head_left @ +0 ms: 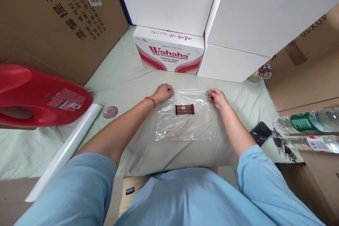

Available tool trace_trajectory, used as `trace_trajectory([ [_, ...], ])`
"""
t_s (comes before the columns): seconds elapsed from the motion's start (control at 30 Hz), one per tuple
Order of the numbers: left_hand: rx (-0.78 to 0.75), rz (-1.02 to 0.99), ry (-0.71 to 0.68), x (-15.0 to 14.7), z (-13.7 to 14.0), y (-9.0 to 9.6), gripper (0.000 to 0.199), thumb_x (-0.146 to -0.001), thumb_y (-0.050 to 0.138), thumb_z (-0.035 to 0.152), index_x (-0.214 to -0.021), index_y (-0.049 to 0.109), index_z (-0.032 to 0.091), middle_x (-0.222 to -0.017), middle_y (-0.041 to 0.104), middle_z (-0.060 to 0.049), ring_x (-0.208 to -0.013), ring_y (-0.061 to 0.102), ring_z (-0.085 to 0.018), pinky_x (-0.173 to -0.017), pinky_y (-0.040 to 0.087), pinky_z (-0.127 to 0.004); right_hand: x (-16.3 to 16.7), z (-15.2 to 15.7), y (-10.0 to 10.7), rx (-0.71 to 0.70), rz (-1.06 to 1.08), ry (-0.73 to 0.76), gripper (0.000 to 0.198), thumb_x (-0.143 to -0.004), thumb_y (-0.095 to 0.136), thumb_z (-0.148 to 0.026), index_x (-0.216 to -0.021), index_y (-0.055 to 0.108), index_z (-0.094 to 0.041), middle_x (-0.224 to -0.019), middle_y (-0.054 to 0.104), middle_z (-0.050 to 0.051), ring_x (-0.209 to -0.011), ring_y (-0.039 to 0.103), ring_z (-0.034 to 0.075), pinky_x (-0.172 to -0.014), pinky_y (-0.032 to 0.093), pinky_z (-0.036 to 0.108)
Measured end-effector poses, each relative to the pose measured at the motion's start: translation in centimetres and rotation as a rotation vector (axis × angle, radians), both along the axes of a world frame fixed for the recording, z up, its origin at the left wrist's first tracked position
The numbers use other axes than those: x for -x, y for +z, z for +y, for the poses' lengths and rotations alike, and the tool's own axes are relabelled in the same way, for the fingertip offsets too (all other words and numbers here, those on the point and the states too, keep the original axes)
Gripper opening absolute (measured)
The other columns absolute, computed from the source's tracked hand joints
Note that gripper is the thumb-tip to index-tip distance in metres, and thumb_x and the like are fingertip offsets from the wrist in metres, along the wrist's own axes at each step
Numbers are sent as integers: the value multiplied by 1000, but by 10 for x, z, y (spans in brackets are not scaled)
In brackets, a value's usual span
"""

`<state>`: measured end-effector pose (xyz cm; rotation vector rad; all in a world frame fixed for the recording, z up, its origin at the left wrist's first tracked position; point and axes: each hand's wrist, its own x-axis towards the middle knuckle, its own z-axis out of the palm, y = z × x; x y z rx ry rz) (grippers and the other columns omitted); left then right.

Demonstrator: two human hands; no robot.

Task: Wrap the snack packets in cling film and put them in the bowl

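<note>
A sheet of clear plastic wrap (185,127) lies spread on the pale green cloth, with creases running along its far side. On its middle rests a small brown wrapped snack bar (184,109), label side up. My left hand (163,92), with a red cord at the wrist, pinches the far left corner of the wrap. At the far right corner, my right hand (216,98) has the wrap between thumb and fingers. Neither hand touches the bar.
Behind stand a Wahaha water carton (169,51) and large white boxes (233,61). To the left are a red jug (39,95), a white roll (65,152) and a round disc (110,112). A black phone (261,133), keys (283,144) and water bottles (304,122) lie right.
</note>
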<state>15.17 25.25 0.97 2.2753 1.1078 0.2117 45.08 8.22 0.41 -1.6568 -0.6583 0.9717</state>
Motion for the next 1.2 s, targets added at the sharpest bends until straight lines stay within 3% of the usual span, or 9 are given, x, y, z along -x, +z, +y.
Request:
trace_trajectory([
  [0.2,-35,-10,109,6,-8,1,42,-82,61,27,-120,76,16,-117,74,-12,-114,65,-30,-104,53,-41,3,3,-5,52,-153,-60,30,-74,76,-46,-84,60,-23,-75,66,0,-61,55,13,-56,50,25],
  [0.3,-141,-50,207,11,-21,8,55,-87,60,31,-139,65,15,-138,63,-16,-135,53,-36,-116,44,-49,2,6,-5,82,-299,-88,27,-80,68,-49,-84,62,-22,-78,67,2,-66,57,16,-60,50,28],
  [0.37,-252,-92,246,16,-36,13,48,-93,53,30,-137,66,16,-140,61,-17,-139,50,-35,-119,40,-52,1,10,-4,94,-415,-100,29,-84,64,-51,-81,64,-22,-80,68,4,-76,60,19,-69,51,30],
  [0.5,-345,-54,163,23,-76,14,45,-105,36,35,-128,71,18,-138,67,-15,-140,52,-32,-127,26,-56,3,21,-5,142,-579,-58,33,-83,68,-55,-75,66,-23,-83,71,5,-85,62,23,-82,51,33],
  [0.63,-284,78,104,32,-108,-2,57,-108,26,41,-152,56,21,-161,53,-14,-155,39,-33,-129,5,-69,7,29,-9,233,-651,6,19,-81,71,-41,-74,68,-24,-79,72,3,-77,62,22,-78,50,33],
  [0.73,-262,134,96,39,-117,-13,63,-108,22,45,-165,38,23,-173,35,-13,-161,29,-33,-127,1,-74,6,27,-13,263,-673,-11,15,-84,64,-35,-76,68,-24,-82,73,4,-76,62,22,-76,50,32],
  [0.9,-256,134,92,43,-118,-16,66,-109,21,48,-170,29,23,-175,31,-12,-163,27,-31,-128,-3,-73,1,23,-13,278,-690,-32,18,-87,61,-37,-79,67,-22,-81,73,5,-74,63,21,-73,51,32],
  [1.1,-255,118,99,41,-120,-12,64,-109,24,47,-169,31,26,-175,32,-10,-163,27,-32,-129,-2,-72,17,10,15,206,-801,-31,23,-91,57,-35,-97,73,-19,-106,74,13,-91,66,26,-92,53,42],
  [1.2,-263,98,100,41,-120,-14,64,-108,25,47,-169,31,26,-174,33,-10,-162,28,-33,-129,-2,-72,50,-19,34,3,-928,173,30,-99,52,-37,-108,76,-21,-118,73,14,-109,66,29,-103,52,45],
])
